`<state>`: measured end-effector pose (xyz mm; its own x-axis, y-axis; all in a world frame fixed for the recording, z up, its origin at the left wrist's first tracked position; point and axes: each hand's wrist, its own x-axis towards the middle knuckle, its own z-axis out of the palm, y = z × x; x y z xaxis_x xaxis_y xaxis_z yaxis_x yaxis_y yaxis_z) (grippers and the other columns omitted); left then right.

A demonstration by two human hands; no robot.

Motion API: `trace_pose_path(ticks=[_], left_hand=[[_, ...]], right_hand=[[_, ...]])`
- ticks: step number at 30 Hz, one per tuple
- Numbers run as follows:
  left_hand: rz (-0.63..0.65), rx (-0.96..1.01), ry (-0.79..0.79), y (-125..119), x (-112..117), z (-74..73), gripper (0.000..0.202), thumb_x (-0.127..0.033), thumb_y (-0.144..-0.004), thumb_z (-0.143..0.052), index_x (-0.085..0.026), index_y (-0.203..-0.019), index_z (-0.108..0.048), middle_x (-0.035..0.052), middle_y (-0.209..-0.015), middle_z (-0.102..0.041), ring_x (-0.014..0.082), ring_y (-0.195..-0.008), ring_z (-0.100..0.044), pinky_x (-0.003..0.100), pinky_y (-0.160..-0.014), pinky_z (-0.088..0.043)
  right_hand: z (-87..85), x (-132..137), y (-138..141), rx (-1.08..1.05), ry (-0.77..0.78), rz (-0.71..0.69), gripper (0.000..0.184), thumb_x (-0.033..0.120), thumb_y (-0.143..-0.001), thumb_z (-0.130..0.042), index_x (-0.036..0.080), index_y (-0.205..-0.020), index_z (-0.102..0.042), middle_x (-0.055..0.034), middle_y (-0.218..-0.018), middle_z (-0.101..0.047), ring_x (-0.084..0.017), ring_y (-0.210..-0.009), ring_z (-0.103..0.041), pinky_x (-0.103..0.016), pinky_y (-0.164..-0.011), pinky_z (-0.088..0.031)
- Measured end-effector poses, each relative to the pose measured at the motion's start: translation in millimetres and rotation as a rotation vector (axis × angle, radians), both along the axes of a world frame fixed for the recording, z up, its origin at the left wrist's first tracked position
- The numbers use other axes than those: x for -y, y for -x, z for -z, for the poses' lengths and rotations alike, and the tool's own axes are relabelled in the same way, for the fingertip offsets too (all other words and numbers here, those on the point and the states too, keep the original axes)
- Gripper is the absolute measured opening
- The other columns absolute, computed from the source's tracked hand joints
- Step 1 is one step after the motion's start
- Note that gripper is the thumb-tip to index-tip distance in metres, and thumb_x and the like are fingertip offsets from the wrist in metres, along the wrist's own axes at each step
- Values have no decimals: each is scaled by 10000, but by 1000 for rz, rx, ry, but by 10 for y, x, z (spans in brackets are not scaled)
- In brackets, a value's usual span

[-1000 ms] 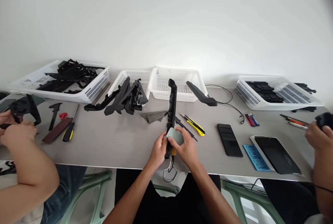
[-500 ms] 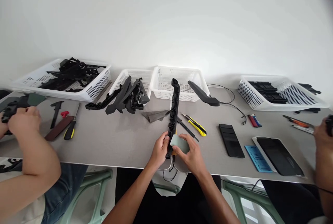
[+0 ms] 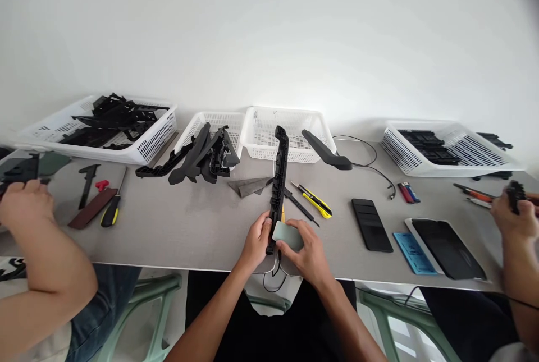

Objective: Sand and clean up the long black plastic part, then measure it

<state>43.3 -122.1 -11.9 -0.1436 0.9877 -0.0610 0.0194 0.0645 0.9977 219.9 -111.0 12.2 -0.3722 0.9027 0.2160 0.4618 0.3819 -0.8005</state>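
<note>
My left hand grips the near end of a long black plastic part that slants away over the grey table. My right hand holds a small grey-green pad pressed against the part's near end. A yellow object shows just behind the pad, mostly hidden. Thin cables hang off the table edge below my hands.
White baskets line the back; black parts spill from one. A yellow knife, a phone, a blue card and a tablet lie to my right. Other persons' hands work at the left and right.
My hands and the black part shifted slightly; the pad slid nearer along the part's end. The person at left lowered their hands, and the person at right brought a dark object into view.
</note>
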Motion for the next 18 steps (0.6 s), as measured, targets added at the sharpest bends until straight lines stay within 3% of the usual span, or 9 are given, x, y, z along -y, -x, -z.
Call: trace_pose_path(ticks=[10, 15, 18], left_hand=[[-3, 19, -3, -2, 7, 37, 594, -669, -1081, -478, -182, -1319, -719, 115, -1114, -796, 291, -1016, -731, 396, -926, -567], [-7, 16, 5, 10, 8, 67, 576, -650, -1081, -493, -195, -1350, -721, 104, -1058, -803, 297, -1043, -733, 401, -946, -574], [10, 23, 12, 13, 0, 73, 578, -653, -1081, -485, -201, -1355, -719, 102, -1050, -800, 295, -1027, -732, 399, -934, -574]], right_hand=[[88, 26, -36, -41, 52, 22, 338, 392, -939, -785, 270, -1238, -686, -81, -1210, -767, -317, -1140, -726, -445, -996, -584], [113, -14, -70, -54, 77, 168, 375, 468, -935, -781, 242, -1222, -697, -102, -1225, -773, -341, -1164, -719, -495, -1029, -570], [95, -18, -16, -69, 96, 167, 392, 482, -950, -765, 236, -1245, -691, -107, -1242, -769, -337, -1172, -718, -494, -1033, -570]])
